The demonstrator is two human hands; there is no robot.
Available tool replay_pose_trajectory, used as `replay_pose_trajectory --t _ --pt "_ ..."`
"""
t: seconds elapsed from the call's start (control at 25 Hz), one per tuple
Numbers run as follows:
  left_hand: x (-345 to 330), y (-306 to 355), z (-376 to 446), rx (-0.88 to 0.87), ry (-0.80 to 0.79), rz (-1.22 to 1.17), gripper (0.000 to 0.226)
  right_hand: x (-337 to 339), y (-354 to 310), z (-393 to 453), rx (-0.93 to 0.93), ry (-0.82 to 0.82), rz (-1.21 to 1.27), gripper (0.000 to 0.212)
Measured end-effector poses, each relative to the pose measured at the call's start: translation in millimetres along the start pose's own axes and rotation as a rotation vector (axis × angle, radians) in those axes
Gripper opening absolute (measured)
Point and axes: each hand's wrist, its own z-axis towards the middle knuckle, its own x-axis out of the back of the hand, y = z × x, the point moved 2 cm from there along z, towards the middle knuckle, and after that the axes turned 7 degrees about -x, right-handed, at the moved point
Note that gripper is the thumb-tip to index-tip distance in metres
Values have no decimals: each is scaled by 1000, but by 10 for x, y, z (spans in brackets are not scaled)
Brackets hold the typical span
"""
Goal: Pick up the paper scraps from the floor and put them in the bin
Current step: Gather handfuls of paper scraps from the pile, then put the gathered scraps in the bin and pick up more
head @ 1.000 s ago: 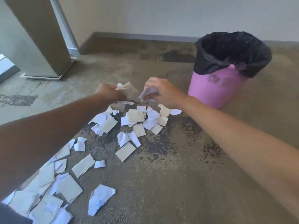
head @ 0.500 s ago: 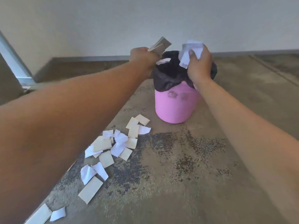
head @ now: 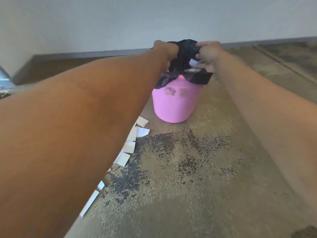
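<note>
The pink bin [head: 175, 103] with a black liner [head: 186, 48] stands on the floor near the wall. Both my hands are over its mouth. My left hand [head: 165, 49] shows only its back, with the fingers turned down into the liner and hidden. The fingers of my right hand [head: 210, 54] are spread downward, and a white scrap [head: 193, 62] sits just off their tips. Pale scraps [head: 190, 70] lie inside the bin. More paper scraps [head: 128, 146] lie on the floor left of the bin, mostly hidden behind my left forearm.
A grey baseboard [head: 103, 53] runs along the wall behind the bin. The carpet has dark speckled patches [head: 154, 152] in front of the bin. A metal frame edge [head: 5, 79] shows at the far left.
Both hands rose from the scrap pile to the bin, then dropped lower over its mouth. The bundles seen above the hands half a second ago no longer show; pale scraps now lie inside.
</note>
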Motion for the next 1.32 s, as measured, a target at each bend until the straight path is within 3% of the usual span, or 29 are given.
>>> replay_pose_trajectory --t 0.24,0.48,0.64,0.88,1.04,1.16,1.32 --pt "367 -114 -158 -162 81 -43 29 -26 25 -40 26 6 -34 34" --pt "1130 -677 -425 -120 152 194 21 -619 23 -453 414 131 -229 26" --pt "1553 -1344 -772 31 71 383 22 -1190 290 -878 658 -57 -286 26" --pt "2199 -2373 -1178 207 -76 903 47 -1931 1239 -985 450 -556 -729 28" --pt "2444 -2708 -1140 186 -232 1127 86 -2191 1762 -905 316 -746 -1002 51" --pt "2450 -2841 -1101 238 -465 1256 119 -2372 2024 -888 289 -873 -1221 88" --pt "2515 -2993 -1181 365 -593 1264 133 -2594 2219 -979 310 -978 -1365 135"
